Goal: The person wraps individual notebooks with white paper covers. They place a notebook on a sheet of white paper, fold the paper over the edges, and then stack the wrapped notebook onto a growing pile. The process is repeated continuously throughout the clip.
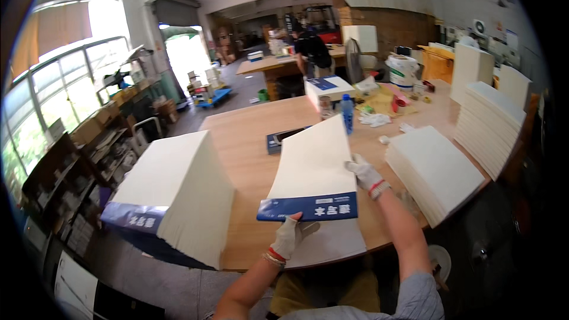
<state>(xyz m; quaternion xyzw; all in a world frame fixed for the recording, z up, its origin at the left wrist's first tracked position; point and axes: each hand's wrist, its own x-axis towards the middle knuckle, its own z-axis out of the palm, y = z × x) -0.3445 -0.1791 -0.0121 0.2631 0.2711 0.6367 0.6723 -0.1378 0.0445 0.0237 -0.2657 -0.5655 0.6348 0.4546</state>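
While both gloved hands grip it, a large white sheet with a blue band along its near edge (311, 172) is held tilted above the wooden table (249, 142). The left hand (288, 236) is pinched on the sheet's near edge, thumb up over the blue band. The right hand (363, 172) is closed on the sheet's right edge, about halfway up. Another white sheet (332, 246) lies flat on the table under the held one, at the table's near rim.

Left of the held sheet, a tall stack of like sheets (178, 195) sits at the table's left near corner, its blue-banded edges facing the person. Right of the held sheet, a lower stack of plain white boards (435, 169) lies fanned near the table's right edge, and beyond it a taller leaning stack (489, 124) runs along the same edge.

Just behind the held sheet's far edge stand a blue bottle (347, 112) and a small jar (325, 106), with a dark flat box (281, 138) lying to the sheet's far left. Farther back from the sheet are a white glove (374, 119), a white box with a blue top (329, 88), and a white bucket (402, 70). Well beyond the table, a person in dark clothes (311, 50) stands at another workbench.
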